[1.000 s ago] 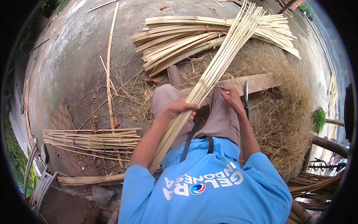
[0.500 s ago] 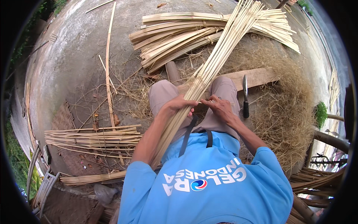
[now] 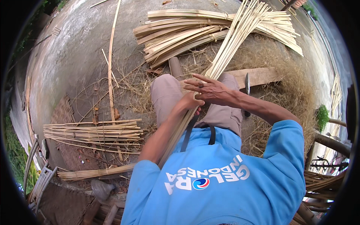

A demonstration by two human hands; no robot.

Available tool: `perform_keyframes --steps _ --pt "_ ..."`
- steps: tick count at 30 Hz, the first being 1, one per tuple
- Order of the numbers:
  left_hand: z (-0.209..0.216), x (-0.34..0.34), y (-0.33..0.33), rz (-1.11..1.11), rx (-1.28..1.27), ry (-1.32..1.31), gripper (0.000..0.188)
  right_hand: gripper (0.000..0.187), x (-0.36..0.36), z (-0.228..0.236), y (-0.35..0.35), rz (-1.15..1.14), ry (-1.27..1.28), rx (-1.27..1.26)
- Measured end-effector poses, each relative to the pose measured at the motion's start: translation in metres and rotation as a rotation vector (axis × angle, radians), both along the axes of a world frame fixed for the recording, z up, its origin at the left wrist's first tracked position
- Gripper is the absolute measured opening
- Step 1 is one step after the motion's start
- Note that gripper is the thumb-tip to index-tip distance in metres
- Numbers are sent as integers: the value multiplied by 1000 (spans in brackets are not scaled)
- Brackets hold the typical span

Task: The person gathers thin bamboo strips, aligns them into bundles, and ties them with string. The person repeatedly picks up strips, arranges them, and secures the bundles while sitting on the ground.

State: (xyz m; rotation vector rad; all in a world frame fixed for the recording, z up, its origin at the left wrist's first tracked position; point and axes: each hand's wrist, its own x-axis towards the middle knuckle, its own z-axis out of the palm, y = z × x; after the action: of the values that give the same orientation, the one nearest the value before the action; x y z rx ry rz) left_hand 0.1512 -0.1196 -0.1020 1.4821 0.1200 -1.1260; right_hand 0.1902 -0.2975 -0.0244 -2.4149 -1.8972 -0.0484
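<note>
A long bundle of pale bamboo strips point(image 3: 236, 41) slants across my lap, its far end fanning out over the ground beyond my knees. My left hand point(image 3: 188, 102) is closed round this bundle near its lower part. Over the same strips, just beyond the left hand, lies my right hand point(image 3: 215, 92), its fingers stretched out and a ring on one of them. The right palm and whatever lies beneath it are hidden. To the right of my knee a knife point(image 3: 247, 82) points away from me, its handle partly covered by my right forearm.
Tied bundles of bamboo strips point(image 3: 180, 41) lie at the far side. More strips point(image 3: 93, 131) are spread at the left, with another bundle point(image 3: 95, 173) nearer me. A wooden board point(image 3: 258, 77) sits by my knees; fibre shavings point(image 3: 285, 101) heap at the right.
My right hand has swung left and away from me, from beside the strips to over them, its fingers now spread. My left hand still grips the bundle. The right forearm now crosses the knife.
</note>
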Motion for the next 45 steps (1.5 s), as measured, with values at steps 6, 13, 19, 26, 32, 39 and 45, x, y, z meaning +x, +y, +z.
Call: perform_keyframes --steps 6,13,19,26,32,39,45 --pt "7 -13 -7 69 113 -113 52 26 14 1 11 -223 287 -370" --pt "25 -18 -11 78 157 -226 57 13 29 -19 5 -179 464 -158" --pt "3 -23 -8 93 265 -383 70 18 23 10 26 -246 256 -224" --pt "-11 -27 -14 78 489 -666 77 5 39 7 0 -261 182 -232" --pt "-8 -33 -15 112 514 -659 70 11 11 12 -6 -480 285 -447" --pt "10 -28 -14 12 512 -580 66 28 40 -19 4 -430 737 4" --pt "3 -34 -18 84 565 -620 66 17 20 -5 -14 -676 330 -104"
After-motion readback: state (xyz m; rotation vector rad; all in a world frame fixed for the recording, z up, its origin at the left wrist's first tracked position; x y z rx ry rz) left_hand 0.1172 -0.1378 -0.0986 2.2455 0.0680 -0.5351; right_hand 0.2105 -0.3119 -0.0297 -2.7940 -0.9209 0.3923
